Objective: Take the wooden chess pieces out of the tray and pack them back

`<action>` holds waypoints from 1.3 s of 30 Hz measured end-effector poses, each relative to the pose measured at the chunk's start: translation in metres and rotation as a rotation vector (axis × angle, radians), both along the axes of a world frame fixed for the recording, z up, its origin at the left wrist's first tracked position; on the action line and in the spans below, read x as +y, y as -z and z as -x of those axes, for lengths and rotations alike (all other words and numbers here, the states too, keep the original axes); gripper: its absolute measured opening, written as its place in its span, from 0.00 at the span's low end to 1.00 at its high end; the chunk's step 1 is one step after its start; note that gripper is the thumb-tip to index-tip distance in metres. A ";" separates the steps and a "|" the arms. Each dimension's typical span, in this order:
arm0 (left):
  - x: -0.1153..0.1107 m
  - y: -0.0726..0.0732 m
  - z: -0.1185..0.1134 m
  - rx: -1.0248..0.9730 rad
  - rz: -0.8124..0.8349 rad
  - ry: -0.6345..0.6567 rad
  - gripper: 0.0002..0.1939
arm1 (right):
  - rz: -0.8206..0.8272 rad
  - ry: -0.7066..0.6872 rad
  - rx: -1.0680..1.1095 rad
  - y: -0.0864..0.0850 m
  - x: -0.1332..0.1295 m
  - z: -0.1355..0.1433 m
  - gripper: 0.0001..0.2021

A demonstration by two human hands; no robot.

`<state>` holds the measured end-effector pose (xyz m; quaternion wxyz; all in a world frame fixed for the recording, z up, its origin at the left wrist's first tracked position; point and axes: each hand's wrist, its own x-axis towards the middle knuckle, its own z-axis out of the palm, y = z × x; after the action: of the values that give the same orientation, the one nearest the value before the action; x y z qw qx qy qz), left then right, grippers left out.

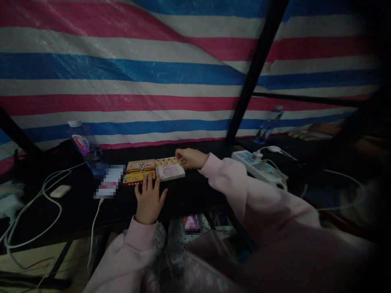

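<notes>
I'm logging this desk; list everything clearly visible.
Rectangular printed box: one, yellow-brown, centre
Shallow box of pieces: one, white, centre
Plastic bottles: two, clear, opposite sides
Pixelated rectangle: one, whitish, left
Rounded object: one, white, left
Power strip: one, white, right
Cables: several, white, both sides
Tabletop: one, black, beneath
Frame bars: several, black, sides
Striped plastic sheet: one, multicoloured, behind
Left hand: one, pink-sleeved, on printed box
Right hand: one, pink-sleeved, at shallow box

Blur covers the phone (110, 182); print on the sheet (169, 171) is unreadable.
</notes>
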<state>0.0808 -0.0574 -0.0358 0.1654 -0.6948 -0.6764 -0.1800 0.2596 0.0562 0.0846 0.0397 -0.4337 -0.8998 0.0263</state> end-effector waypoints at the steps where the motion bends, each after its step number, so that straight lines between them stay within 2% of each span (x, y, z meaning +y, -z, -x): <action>1: 0.000 0.000 0.000 0.000 0.003 -0.001 0.27 | -0.008 -0.044 0.012 0.000 0.000 0.013 0.15; 6: 0.001 -0.001 0.000 -0.011 0.020 0.002 0.28 | 0.000 -0.148 -0.007 0.011 0.011 0.063 0.16; 11: 0.000 -0.004 0.000 -0.033 0.031 0.011 0.28 | 0.013 -0.153 -0.041 0.022 0.017 0.085 0.15; 18: -0.001 -0.004 0.001 -0.055 0.035 0.016 0.28 | -0.028 -0.110 -0.085 0.033 0.020 0.093 0.14; 21: -0.001 -0.005 0.001 -0.058 0.050 0.016 0.28 | -0.008 -0.103 -0.117 0.037 0.022 0.092 0.16; 27: -0.005 -0.011 0.002 -0.127 0.046 0.053 0.28 | -0.044 -0.074 -0.066 0.043 0.018 0.088 0.16; 30: -0.015 -0.012 0.001 -0.201 0.001 0.182 0.25 | -0.042 -0.053 -0.049 0.046 0.017 0.085 0.15; 33: -0.031 -0.010 -0.005 -0.314 -0.047 0.402 0.20 | -0.049 -0.030 -0.033 0.048 0.018 0.082 0.14; 36: -0.052 -0.003 -0.022 -0.506 -0.079 0.636 0.13 | -0.056 -0.018 -0.030 0.049 0.021 0.080 0.15; 37: -0.058 0.000 -0.029 -0.572 -0.044 0.715 0.12 | -0.054 -0.015 -0.033 0.049 0.022 0.080 0.16; 39: -0.066 0.012 -0.044 -0.629 0.140 0.825 0.09 | -0.048 -0.014 -0.043 0.048 0.023 0.080 0.16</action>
<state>0.1250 -0.1234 -0.0481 -0.1775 -0.8252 -0.3738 -0.3845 0.1797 0.0796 0.0368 0.0307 -0.4269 -0.9037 -0.0042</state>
